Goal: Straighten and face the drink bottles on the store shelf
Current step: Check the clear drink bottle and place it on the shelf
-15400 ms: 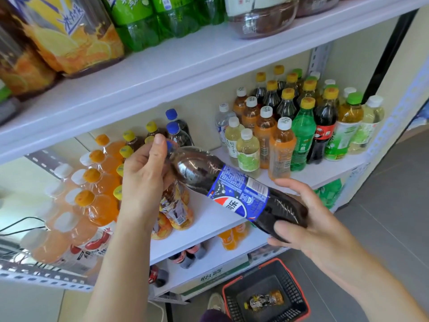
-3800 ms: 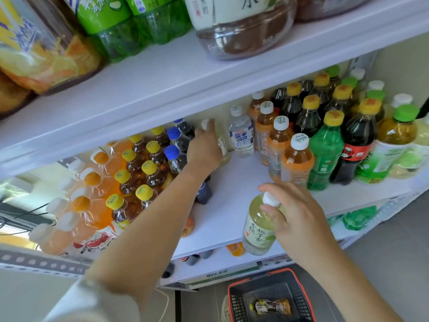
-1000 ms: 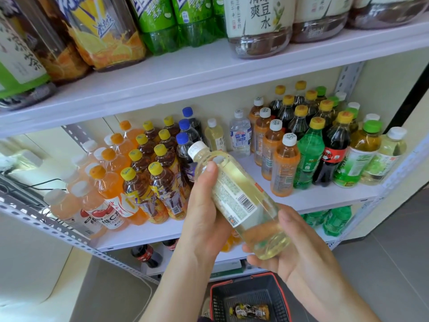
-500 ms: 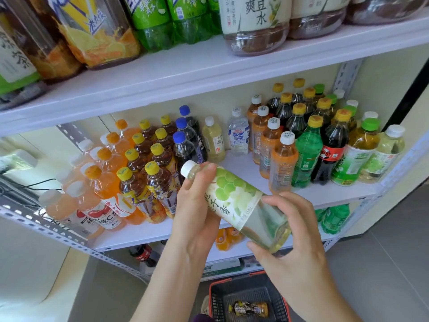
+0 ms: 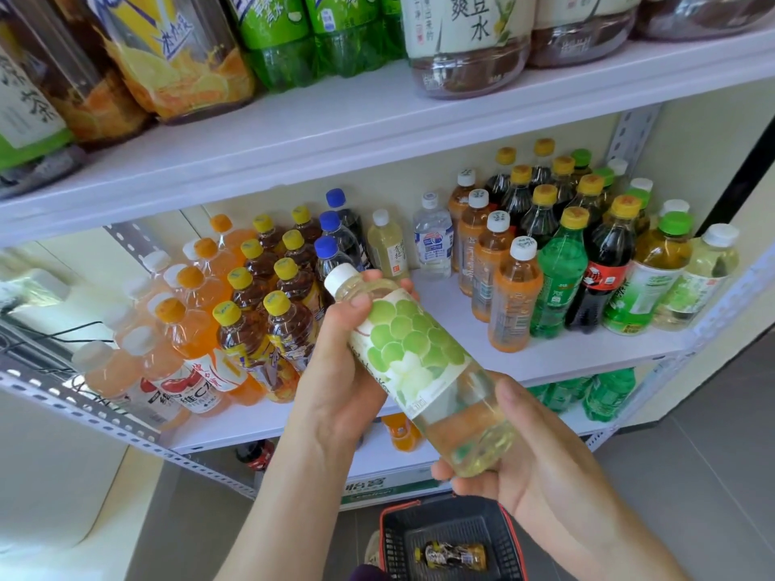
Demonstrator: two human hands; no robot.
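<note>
A pale green grape drink bottle [image 5: 413, 362] with a white cap lies tilted in front of the middle shelf [image 5: 557, 354], cap up and to the left, grape label facing me. My left hand [image 5: 339, 371] grips its neck and upper body, thumb near the cap. My right hand [image 5: 511, 450] cups its base from below. On the shelf stand orange drinks [image 5: 188, 341], yellow-capped tea bottles [image 5: 260, 329], blue-capped cola bottles [image 5: 335, 249], a pale yellow bottle [image 5: 388, 245] and a clear water bottle [image 5: 432, 236].
At the right stand orange tea bottles [image 5: 513, 295], a green soda [image 5: 557, 278] and dark colas [image 5: 604, 270]. Large bottles fill the top shelf [image 5: 335, 127]. A red and black basket [image 5: 453, 543] on the floor holds one bottle. More bottles sit on the lower shelf.
The bottle has turned in my hands, so the grape picture now faces me. My right hand has shifted from over the base to under it.
</note>
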